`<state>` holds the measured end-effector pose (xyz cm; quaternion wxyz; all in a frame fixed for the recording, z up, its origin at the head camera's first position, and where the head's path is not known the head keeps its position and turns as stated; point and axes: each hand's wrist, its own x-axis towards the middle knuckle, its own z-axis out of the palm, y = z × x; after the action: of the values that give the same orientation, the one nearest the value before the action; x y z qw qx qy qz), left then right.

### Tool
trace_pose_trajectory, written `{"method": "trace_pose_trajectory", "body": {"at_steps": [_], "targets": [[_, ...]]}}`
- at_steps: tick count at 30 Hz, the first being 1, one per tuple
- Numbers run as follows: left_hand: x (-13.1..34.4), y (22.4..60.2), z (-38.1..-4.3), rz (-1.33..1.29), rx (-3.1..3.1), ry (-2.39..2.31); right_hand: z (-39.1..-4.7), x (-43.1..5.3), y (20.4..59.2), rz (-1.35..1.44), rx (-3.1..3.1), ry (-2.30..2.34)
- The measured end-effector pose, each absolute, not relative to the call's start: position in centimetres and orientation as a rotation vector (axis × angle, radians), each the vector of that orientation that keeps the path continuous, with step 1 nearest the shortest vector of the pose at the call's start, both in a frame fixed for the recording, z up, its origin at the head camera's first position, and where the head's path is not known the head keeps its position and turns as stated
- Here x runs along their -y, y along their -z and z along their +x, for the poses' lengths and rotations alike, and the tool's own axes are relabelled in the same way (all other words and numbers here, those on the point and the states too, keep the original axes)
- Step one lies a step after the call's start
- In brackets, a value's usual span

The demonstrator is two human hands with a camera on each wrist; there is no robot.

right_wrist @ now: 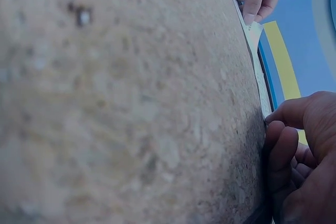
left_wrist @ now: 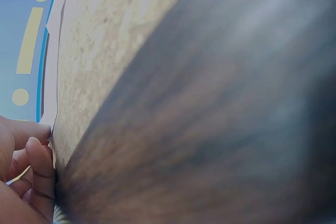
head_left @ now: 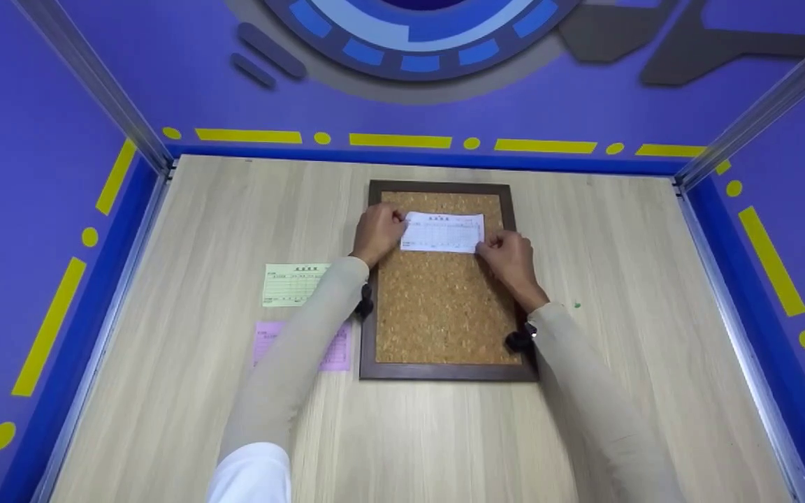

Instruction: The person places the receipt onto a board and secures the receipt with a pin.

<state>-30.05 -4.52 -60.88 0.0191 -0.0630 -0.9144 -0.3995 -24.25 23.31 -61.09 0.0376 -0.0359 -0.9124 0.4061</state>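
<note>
A white printed form slip (head_left: 442, 232) lies flat over the upper part of a cork board (head_left: 444, 307) with a dark frame. My left hand (head_left: 378, 230) pinches the slip at its left edge, and my right hand (head_left: 512, 258) pinches it near the lower right corner. From the left wrist view, the left thumb and fingers (left_wrist: 39, 156) meet at the paper's edge, close over the cork. The right wrist view shows the right hand (right_wrist: 310, 145) at the near end of the slip (right_wrist: 261, 80), its fingertips right by the board.
Left of the board, a green form slip (head_left: 291, 286) and a purple form slip (head_left: 336, 353) lie on the wooden table (head_left: 186, 335), both partly covered by the left sleeve. Blue-purple walls (head_left: 332, 112) with metal edges enclose the table at the back and sides. A green speck (head_left: 577, 304) lies to the right.
</note>
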Motion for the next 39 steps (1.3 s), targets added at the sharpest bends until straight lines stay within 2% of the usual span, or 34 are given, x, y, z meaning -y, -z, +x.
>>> {"method": "trace_pose_trajectory", "body": {"at_steps": [8, 16, 39], "targets": [[4.3, 62.5, -31.3, -0.181, 2.836, 1.211, -24.1, -23.4, 60.9, -0.115, 2.79, -1.252], [4.0, 60.2, -30.0, -0.207, 2.857, 1.247, -23.9, -23.5, 60.6, -0.101, 2.792, -1.197], [4.4, 60.1, -29.7, -0.24, 2.912, 1.184, -22.1, -25.3, 60.0, -0.018, 2.699, -1.424]]}}
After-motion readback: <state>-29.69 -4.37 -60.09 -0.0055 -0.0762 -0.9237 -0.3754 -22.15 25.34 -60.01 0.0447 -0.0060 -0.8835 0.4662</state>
